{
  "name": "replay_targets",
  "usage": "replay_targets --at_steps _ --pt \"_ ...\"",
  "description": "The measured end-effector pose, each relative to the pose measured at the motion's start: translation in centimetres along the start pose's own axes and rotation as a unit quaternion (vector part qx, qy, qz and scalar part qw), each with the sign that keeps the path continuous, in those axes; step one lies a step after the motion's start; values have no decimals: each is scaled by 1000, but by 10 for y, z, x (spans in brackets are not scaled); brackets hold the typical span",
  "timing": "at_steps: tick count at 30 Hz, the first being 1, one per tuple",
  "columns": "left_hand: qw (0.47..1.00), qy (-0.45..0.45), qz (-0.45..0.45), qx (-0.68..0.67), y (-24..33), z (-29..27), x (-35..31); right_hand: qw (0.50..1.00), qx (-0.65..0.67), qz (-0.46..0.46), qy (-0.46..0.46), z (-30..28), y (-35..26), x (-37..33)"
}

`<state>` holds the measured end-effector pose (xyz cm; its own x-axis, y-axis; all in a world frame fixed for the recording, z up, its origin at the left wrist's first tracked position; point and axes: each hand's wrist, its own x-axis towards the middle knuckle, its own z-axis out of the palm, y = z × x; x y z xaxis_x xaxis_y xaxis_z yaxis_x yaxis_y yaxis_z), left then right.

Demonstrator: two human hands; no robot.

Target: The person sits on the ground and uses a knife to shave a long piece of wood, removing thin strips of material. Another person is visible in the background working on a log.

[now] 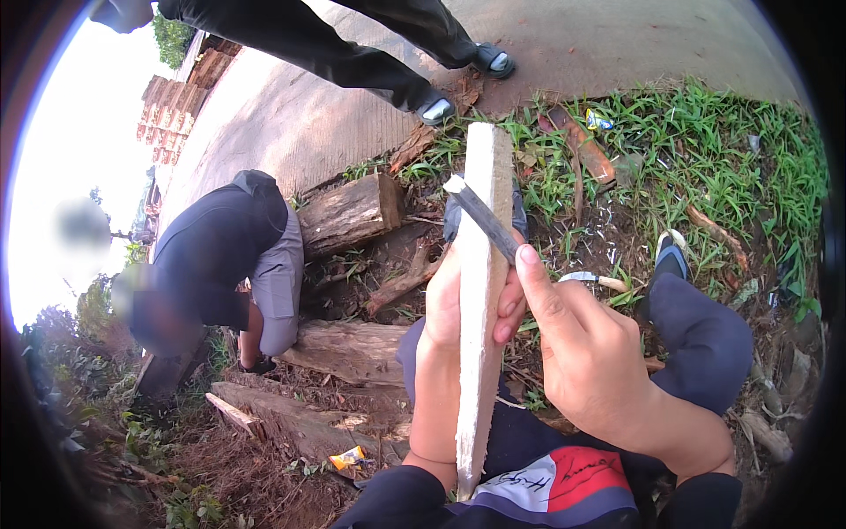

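A long pale strip of wood [480, 291] stands nearly upright in front of me, its lower end against my lap. Wrapped round its middle from behind is my left hand [445, 304], with fingertips showing at the right edge. A dark grey flat bar with a pale end [480, 216] slants across the upper part of the wood. My right hand [595, 348] is closed at the bar's lower right end, with a fingertip pressed against it. How far the bar reaches into that hand is hidden.
Beside my right leg lies a curved blade with a wooden handle [604, 281]. Rough logs [348, 212] lie to my left. A bent-over person [220, 251] is beyond them; another person's legs [352, 53] are on the pavement. Grass [705, 167] grows at the right.
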<state>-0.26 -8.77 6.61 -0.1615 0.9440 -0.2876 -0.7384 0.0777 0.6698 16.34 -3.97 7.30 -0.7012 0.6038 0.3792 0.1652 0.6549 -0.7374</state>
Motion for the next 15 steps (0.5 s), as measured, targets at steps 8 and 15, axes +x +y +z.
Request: replay_targets --at_steps 8,15 --pt "963 192 54 183 16 -4 -2 990 38 1 -135 -11 -1 -7" --pt "910 186 126 348 12 -14 7 987 64 23 -143 10 -6 -22"
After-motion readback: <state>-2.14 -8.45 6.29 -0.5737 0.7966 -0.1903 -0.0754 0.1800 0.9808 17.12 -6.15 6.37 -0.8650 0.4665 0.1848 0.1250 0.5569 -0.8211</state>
